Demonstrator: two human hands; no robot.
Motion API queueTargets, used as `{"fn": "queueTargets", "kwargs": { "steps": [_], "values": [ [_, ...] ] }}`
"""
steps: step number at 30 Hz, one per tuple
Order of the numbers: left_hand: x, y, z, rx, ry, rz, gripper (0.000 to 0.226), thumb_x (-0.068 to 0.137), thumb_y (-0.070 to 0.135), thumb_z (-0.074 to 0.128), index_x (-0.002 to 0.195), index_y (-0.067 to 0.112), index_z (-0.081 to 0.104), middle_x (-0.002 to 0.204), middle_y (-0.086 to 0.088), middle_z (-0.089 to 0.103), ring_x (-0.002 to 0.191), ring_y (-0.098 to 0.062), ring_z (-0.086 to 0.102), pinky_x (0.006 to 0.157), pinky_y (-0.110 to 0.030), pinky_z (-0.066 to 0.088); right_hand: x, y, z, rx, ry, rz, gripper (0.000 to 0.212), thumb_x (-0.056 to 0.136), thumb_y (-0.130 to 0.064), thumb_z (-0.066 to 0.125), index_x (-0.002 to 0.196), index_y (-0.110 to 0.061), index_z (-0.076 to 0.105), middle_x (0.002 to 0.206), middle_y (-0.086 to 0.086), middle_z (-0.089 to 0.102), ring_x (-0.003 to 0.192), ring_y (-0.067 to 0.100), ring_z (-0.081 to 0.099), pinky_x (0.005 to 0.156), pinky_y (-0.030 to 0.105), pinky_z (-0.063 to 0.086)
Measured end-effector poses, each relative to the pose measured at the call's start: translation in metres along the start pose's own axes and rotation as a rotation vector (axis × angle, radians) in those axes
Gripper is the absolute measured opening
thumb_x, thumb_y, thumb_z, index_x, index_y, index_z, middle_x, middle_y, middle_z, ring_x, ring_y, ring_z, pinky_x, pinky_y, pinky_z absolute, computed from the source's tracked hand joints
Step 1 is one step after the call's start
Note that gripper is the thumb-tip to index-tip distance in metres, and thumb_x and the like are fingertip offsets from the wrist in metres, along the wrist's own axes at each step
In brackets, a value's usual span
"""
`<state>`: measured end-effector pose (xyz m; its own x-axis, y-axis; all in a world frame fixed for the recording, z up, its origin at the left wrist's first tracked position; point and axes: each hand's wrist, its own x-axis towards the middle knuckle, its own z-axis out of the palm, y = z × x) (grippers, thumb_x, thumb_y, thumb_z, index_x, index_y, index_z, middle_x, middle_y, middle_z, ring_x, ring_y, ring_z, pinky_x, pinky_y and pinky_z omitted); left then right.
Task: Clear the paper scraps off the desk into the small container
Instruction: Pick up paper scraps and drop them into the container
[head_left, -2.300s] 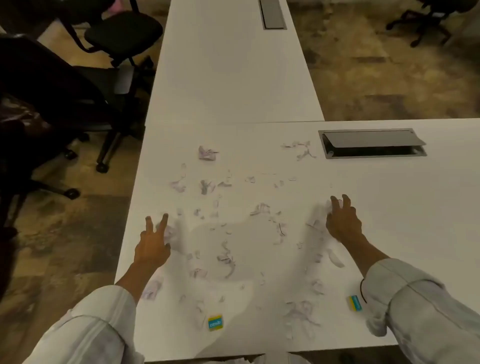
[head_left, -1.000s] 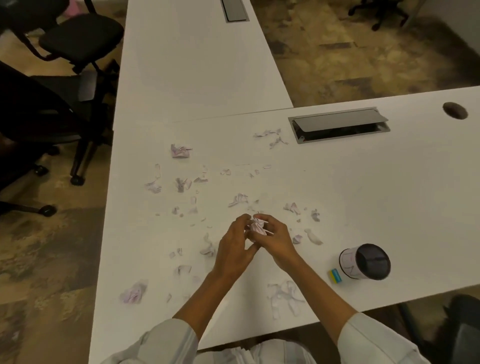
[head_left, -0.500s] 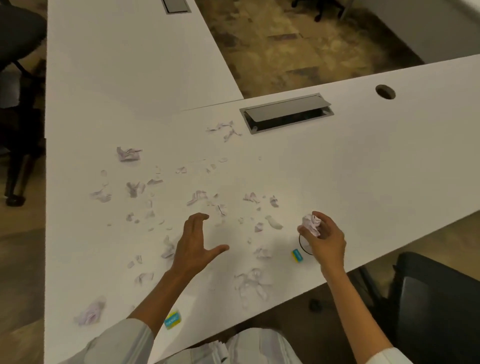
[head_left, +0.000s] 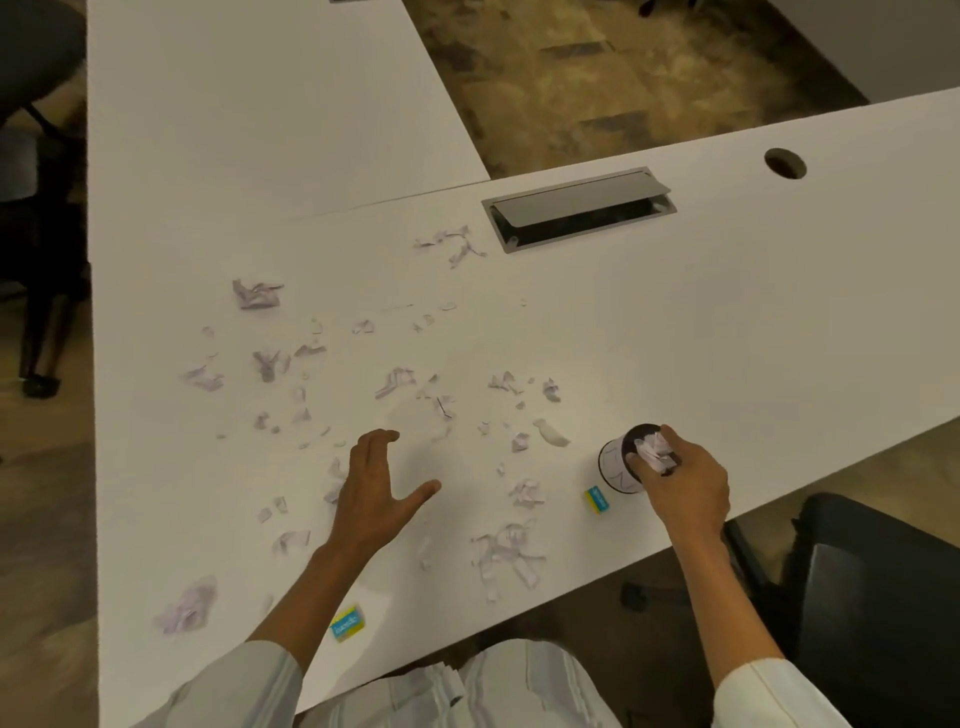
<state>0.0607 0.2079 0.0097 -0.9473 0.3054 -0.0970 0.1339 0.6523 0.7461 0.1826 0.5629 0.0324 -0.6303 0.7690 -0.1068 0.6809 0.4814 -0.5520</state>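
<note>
Clearly the job is only begun: the right hand (head_left: 685, 483) pinches a crumpled wad of paper (head_left: 653, 451) at the dark mouth of the small container (head_left: 615, 465), which stands at the lower right of the desk (head_left: 727, 312), near its front edge. The wad looks about to drop in (whether any of it already sits inside the rim cannot be told). I judge this an early load, since most of the mess is untouched.

The paper scraps (head_left: 395, 382) lie strewn across the middle and lower left of the frame, too many and too small for an exact count; a few dozen at a guess, with roughly five larger crumpled clumps, such as one at upper left (head_left: 255, 295) and one at the lower left edge (head_left: 184, 610).

The left hand (head_left: 376, 493) hovers flat among them, fingers spread wide and holding nothing.

Two small blue-and-yellow erasers lie on the desk, one just beside the container (head_left: 596, 500), one at the bottom edge (head_left: 348, 622). Further out are one cable tray (head_left: 579, 208) with its flap raised, and one round cable hole (head_left: 785, 163) at upper right.
</note>
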Motion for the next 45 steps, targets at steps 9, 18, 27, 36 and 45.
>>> {"fn": "queueTargets", "kwargs": {
  "steps": [9,18,27,36,45],
  "values": [
    [-0.035,-0.050,-0.043,0.073,0.102,-0.121,0.063,0.077,0.037,0.077,0.126,0.018,0.042,0.129,-0.002,0.045,0.120,-0.022,0.045,0.085,-0.034,0.046,0.000,-0.003,-0.004,-0.048,0.056,0.025,0.077,0.068,-0.054,0.081,0.133,-0.019,0.055,0.129,0.010,0.051,0.109,0.032,0.057,0.082,0.045,0.052],
    [-0.073,-0.089,-0.080,0.254,0.201,-0.288,0.061,0.072,0.029,0.080,0.121,0.007,0.050,0.124,-0.015,0.051,0.116,-0.035,0.044,0.088,-0.042,0.045,-0.025,-0.061,0.023,0.062,0.031,-0.240,0.054,0.074,-0.038,0.081,0.120,-0.019,0.059,0.109,0.004,0.064,0.085,0.020,0.062,0.073,0.022,0.047],
    [-0.118,-0.132,-0.116,0.408,0.135,-0.655,0.087,0.066,0.050,0.080,0.137,0.020,0.040,0.150,-0.015,0.030,0.136,-0.037,0.027,0.105,-0.057,0.036,-0.111,-0.150,0.144,-0.005,-0.624,-0.639,0.062,0.076,-0.038,0.077,0.130,-0.017,0.055,0.132,0.002,0.054,0.111,0.019,0.059,0.085,0.041,0.056],
    [-0.133,-0.149,-0.109,0.343,0.031,-0.734,0.075,0.079,0.034,0.075,0.142,0.027,0.036,0.152,-0.011,0.028,0.136,-0.034,0.032,0.103,-0.048,0.043,-0.183,-0.189,0.231,-0.338,-0.916,-0.841,0.104,0.085,-0.058,0.060,0.154,-0.013,-0.003,0.161,0.013,-0.017,0.149,0.028,-0.010,0.120,0.042,0.017],
    [-0.137,-0.152,-0.104,0.244,0.133,-0.727,0.046,0.086,0.017,0.068,0.130,0.019,0.055,0.143,-0.012,0.044,0.123,-0.030,0.052,0.099,-0.040,0.048,-0.223,-0.199,0.254,-0.500,-0.964,-1.246,0.084,0.093,-0.061,0.037,0.155,-0.013,0.006,0.161,0.019,-0.007,0.149,0.032,-0.007,0.121,0.050,0.008]
  ]
}}
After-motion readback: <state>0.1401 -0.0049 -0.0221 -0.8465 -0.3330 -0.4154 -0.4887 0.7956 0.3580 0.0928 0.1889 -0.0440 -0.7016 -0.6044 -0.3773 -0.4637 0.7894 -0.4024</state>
